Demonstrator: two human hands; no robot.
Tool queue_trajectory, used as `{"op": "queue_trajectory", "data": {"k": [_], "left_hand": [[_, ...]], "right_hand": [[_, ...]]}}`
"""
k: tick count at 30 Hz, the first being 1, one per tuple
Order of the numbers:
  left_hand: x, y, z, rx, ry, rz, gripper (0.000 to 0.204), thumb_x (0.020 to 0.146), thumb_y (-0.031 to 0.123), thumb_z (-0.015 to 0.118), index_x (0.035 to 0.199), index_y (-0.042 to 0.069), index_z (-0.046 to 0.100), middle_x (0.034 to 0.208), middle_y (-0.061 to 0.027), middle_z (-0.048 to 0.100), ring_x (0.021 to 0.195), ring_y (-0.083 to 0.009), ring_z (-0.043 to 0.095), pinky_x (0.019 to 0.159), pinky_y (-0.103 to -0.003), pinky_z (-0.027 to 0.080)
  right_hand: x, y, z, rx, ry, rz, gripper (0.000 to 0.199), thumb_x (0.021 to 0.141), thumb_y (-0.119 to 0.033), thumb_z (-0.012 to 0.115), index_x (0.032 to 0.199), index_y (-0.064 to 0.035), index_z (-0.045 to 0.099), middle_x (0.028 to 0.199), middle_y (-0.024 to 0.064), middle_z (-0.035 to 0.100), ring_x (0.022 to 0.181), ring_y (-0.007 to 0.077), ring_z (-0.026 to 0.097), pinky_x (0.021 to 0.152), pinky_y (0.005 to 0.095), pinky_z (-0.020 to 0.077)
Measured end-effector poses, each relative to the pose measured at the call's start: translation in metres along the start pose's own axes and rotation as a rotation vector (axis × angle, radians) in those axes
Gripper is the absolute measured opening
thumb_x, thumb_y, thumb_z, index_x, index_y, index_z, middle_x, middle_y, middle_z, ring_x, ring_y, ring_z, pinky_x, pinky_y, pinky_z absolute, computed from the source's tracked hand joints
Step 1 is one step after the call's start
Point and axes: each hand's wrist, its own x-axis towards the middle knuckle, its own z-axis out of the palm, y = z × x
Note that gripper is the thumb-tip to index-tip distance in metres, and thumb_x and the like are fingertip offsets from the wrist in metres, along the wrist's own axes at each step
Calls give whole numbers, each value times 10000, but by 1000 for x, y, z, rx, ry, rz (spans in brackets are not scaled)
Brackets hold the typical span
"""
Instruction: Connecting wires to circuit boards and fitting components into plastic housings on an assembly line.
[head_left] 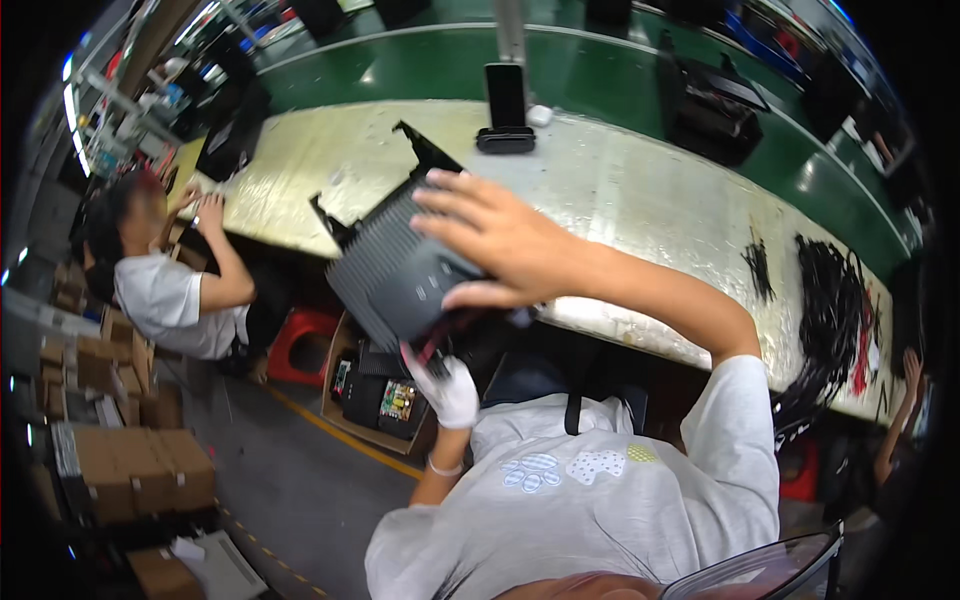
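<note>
A black ribbed housing (395, 270) with a smooth panel and two black brackets (428, 150) on its far side lies tilted over the front edge of the workbench. My left hand (452, 395), in a white glove, is closed at the housing's near lower edge. Red wires (430, 350) show beside its fingers, and part of its grip is hidden. Bare and spread, my right hand (495, 240) lies over the right side of the housing, fingers stretched out and thumb apart on the panel.
On the workbench (640, 210) stands a phone in a holder (506, 105). Bundles of black cables (830, 310) lie at right. Below the bench, a carton (345, 400) holds black units with circuit boards. A co-worker (180, 270) sits at left near a red stool (300, 345).
</note>
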Motion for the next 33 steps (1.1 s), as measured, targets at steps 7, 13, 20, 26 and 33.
{"op": "queue_trajectory", "data": {"k": [7,13,20,26,33], "left_hand": [[-76,-39,30,0,-176,372,520,787,-29,619,1275,-81,449,1199,-232,525,1048,-390,564,976,-501,442],[-76,2,71,-281,-507,217,305,771,-36,603,1075,-26,621,1135,-202,581,1043,-390,574,933,-540,453],[-12,16,171,132,-452,811,525,880,-10,575,1373,-61,402,1363,-250,461,1262,-366,474,1077,-404,380],[40,22,227,-312,-737,217,608,876,111,550,1443,-13,369,1508,-270,299,1376,-422,339,1151,-450,272],[88,70,207,71,-1061,229,891,843,307,739,1491,-30,230,1450,-250,375,1333,-349,420,1112,-357,345]], "right_hand": [[-72,-28,-46,-126,-189,186,855,806,-659,614,1286,42,513,1338,255,498,1262,416,463,1097,561,304],[-119,-8,-89,-269,-172,492,839,772,-591,692,1305,27,493,1346,249,485,1280,418,443,1118,558,280],[-147,77,-113,-281,-22,628,701,823,-471,684,1335,-35,487,1340,218,503,1266,409,452,1128,528,277],[-157,149,-113,-323,42,571,716,860,-476,643,1373,-12,460,1328,227,504,1259,383,452,1075,443,340],[-127,139,-167,-135,-71,819,569,767,-427,800,742,22,451,613,78,396,586,176,374,543,340,340]]}}
